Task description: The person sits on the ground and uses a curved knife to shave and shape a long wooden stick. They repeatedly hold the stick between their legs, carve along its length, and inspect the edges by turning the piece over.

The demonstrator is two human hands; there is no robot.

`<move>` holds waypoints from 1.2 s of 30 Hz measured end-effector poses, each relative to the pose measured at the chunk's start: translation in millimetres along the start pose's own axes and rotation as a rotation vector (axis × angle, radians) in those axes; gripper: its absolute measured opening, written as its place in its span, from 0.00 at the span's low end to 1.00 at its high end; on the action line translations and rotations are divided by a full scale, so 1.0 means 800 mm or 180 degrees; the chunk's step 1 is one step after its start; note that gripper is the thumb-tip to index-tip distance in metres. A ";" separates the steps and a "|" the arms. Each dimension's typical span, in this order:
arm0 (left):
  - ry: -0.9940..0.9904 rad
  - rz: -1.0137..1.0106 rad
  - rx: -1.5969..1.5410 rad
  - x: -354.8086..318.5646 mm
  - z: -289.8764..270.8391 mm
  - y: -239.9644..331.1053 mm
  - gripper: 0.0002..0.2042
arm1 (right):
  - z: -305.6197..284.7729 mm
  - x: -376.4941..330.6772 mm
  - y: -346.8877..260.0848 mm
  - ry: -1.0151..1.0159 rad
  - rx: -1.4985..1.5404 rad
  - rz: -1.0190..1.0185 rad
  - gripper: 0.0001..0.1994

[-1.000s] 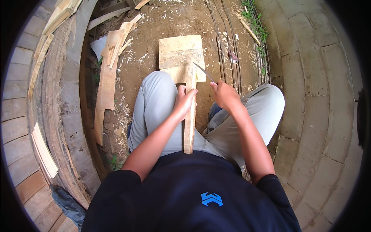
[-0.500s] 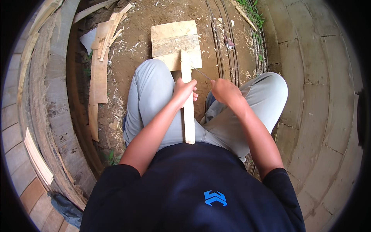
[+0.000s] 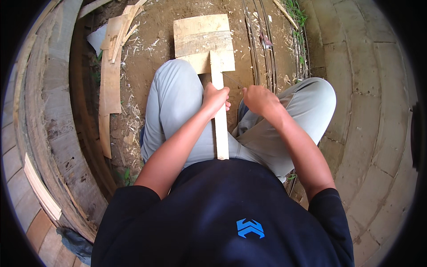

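A long pale wooden strip (image 3: 221, 135) runs from my waist up to the small plank-topped block (image 3: 202, 39), its far end lying over the block's near edge. My left hand (image 3: 215, 99) is wrapped around the strip at about its middle. In my closed right hand (image 3: 261, 100) is a knife (image 3: 233, 81); its thin blade, seen nearly edge-on, reaches left to the strip's right side, just beyond my left hand. The knife's handle is hidden inside my fist.
My bent knees in grey trousers (image 3: 172, 95) flank the strip. Wood offcuts (image 3: 110, 80) and shavings lie on the dirt to the left, beside a thick timber beam (image 3: 60, 102). Thin dark rods (image 3: 262, 49) run along the ground at right, near a paved surface (image 3: 367, 111).
The view has shifted slightly, so the block sits higher in it. Both hands keep their grips, and the blade stays by the strip's right side with little visible change.
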State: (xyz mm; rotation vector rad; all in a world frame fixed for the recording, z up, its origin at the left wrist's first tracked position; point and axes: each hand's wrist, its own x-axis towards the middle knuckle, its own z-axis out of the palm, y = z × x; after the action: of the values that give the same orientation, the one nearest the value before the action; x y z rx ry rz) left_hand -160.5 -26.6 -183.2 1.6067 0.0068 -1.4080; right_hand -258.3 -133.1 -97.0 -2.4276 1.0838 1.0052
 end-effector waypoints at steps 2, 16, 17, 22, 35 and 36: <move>0.0027 0.0001 0.0020 0.001 0.001 -0.001 0.12 | 0.000 0.006 0.004 0.0022 -0.0569 -0.0323 0.16; 0.0174 0.0057 0.0170 0.001 0.000 0.002 0.14 | -0.001 0.002 -0.031 -0.0410 -0.0060 0.0245 0.10; 0.0207 0.0084 0.0174 0.002 -0.001 -0.001 0.14 | -0.001 0.001 -0.034 -0.0412 -0.0035 0.0280 0.10; 0.0100 0.0159 0.0127 0.014 0.000 -0.007 0.16 | 0.019 -0.002 -0.038 -0.0165 -0.0237 0.0371 0.08; 0.0077 0.0577 -0.0009 0.026 0.001 -0.021 0.07 | 0.037 -0.006 -0.062 0.0067 0.0352 0.0637 0.16; 0.0105 0.0640 0.0032 0.028 0.002 -0.023 0.07 | 0.042 -0.004 -0.063 0.0120 0.0423 0.0690 0.16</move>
State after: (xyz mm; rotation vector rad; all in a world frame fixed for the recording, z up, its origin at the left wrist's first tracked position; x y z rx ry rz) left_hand -164.9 -30.0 -211.8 1.5918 -0.1390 -1.2282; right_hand -238.7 -79.9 -119.1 -2.2683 1.4044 0.9208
